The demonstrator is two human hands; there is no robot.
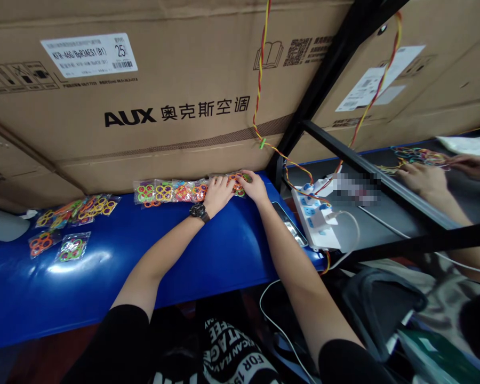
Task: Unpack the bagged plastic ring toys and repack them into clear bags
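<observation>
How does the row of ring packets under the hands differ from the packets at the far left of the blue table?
The row of packets lies in a line against the cardboard box, with the left hand and right hand resting on its end. The left packets lie scattered and untouched, some overlapping. Both hold bright coloured rings in clear bags.

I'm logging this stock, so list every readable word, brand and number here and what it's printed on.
"AUX 奥克斯空调": the big cardboard box, printed in black.
"25": the white label on that box; its model line and barcode are too blurred.
"FOR": the person's black shirt, other words cut off.
Second box's label, QR code: unreadable.
</observation>
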